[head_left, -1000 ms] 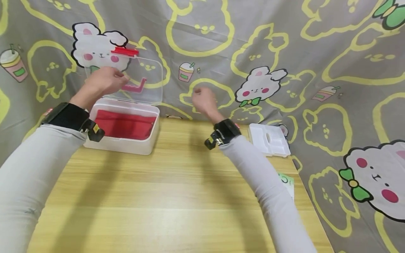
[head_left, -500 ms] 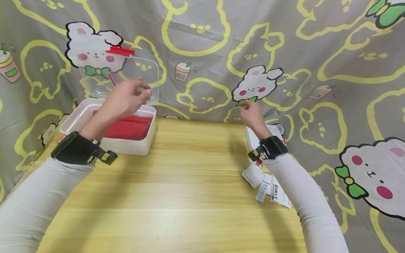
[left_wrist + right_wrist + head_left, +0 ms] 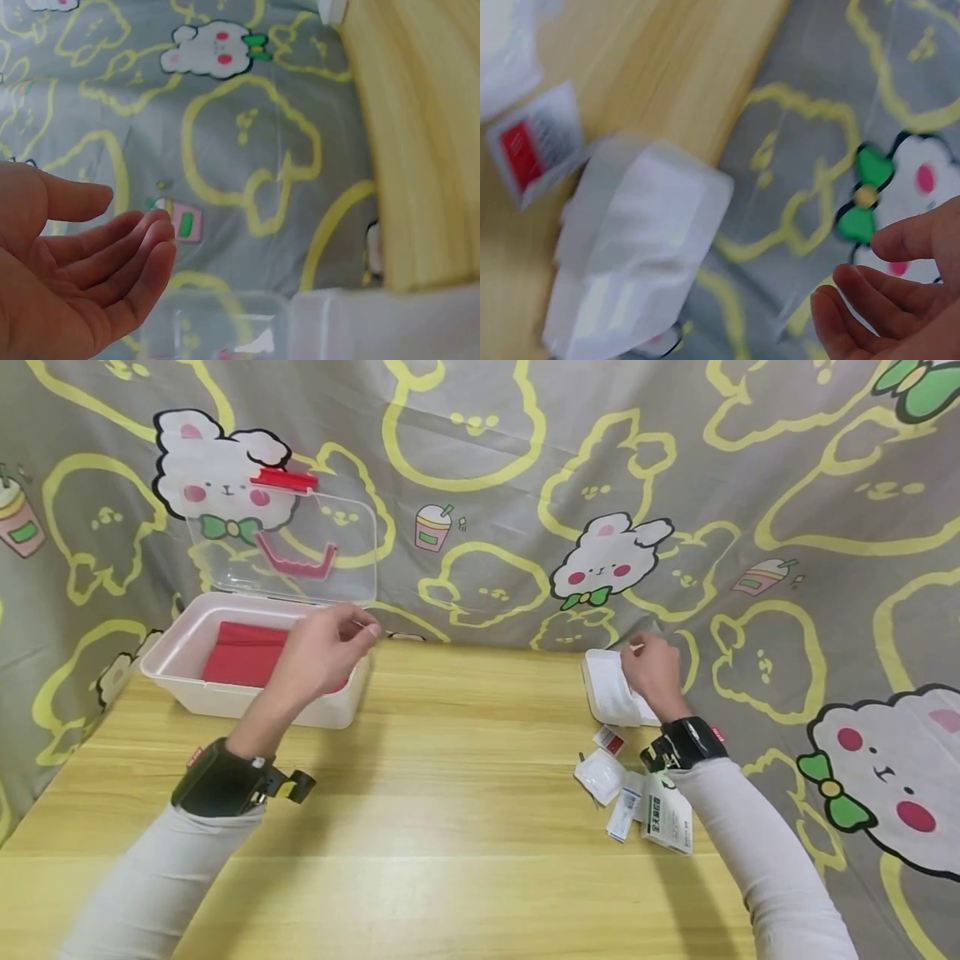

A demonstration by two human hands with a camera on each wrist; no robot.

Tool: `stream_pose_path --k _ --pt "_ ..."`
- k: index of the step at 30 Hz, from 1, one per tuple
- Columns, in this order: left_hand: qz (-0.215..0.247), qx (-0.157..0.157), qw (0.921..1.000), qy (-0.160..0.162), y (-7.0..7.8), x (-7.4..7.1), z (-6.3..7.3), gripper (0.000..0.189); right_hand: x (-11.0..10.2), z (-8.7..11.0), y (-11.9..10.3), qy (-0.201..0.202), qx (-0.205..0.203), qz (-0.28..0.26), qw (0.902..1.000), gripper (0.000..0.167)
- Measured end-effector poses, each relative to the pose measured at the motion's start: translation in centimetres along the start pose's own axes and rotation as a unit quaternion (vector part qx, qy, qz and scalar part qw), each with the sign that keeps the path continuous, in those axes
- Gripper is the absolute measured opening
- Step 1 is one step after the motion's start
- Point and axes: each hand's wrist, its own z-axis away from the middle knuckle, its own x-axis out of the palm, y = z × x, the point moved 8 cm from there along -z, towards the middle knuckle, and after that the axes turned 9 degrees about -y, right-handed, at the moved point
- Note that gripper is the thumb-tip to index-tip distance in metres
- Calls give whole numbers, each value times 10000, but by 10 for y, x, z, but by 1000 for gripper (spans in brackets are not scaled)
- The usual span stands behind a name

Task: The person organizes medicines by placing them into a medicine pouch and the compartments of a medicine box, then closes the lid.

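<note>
My left hand [image 3: 322, 647] hovers over the front right part of a white plastic box [image 3: 213, 700], fingers loosely bent. A red pouch [image 3: 240, 656] lies inside that box, partly hidden by the hand. In the left wrist view the palm and fingers [image 3: 120, 262] hold nothing. My right hand [image 3: 654, 668] is above a white compartment tray [image 3: 600, 689] at the table's back right and covers part of it. The right wrist view has its relaxed fingers [image 3: 877, 300] beside the tray, with nothing between them and the thumb.
The box's clear lid [image 3: 225, 564], with a red handle [image 3: 300, 564] and red clasp [image 3: 283, 479], stands raised against the patterned curtain [image 3: 480, 435]. In front of the tray lie a red-and-white packet [image 3: 609, 740], a white packet [image 3: 600, 776], a slim blue-and-white box [image 3: 621, 817] and a larger printed box [image 3: 666, 818].
My left hand has moved from the lid, right and down over the box's front. My right hand has moved right from mid-table to the tray, uncovering the small packets and boxes.
</note>
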Motion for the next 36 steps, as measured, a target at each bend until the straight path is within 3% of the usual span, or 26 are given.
stream_pose_path --k 7,12,15,20,23,26,31,36 --pt "315 -126 9985 -427 -7 58 -4 25 9 -8 40 -17 231 363 9991 40" --pt "370 55 9969 -687 4 116 -14 21 22 -9 68 -294 673 477 9962 45" --pt "442 0 9944 -958 9 149 -19 19 31 -9 81 -511 1051 455 9921 49" --pt "704 -167 9872 -1424 19 187 -25 20 40 -13 94 -627 1265 454 9889 54" --pt "811 -178 9837 -1597 25 201 -29 23 43 -15 98 -586 1121 783 9889 53" --pt "802 -155 9842 -1569 29 209 -33 23 46 -16 103 -600 983 1090 9873 49" --pt "823 -234 9861 -1423 27 213 -35 21 52 -15 105 -744 1008 1116 9858 44" --pt "844 -307 9855 -1439 25 216 -34 21 52 -18 93 -711 697 1272 9869 41"
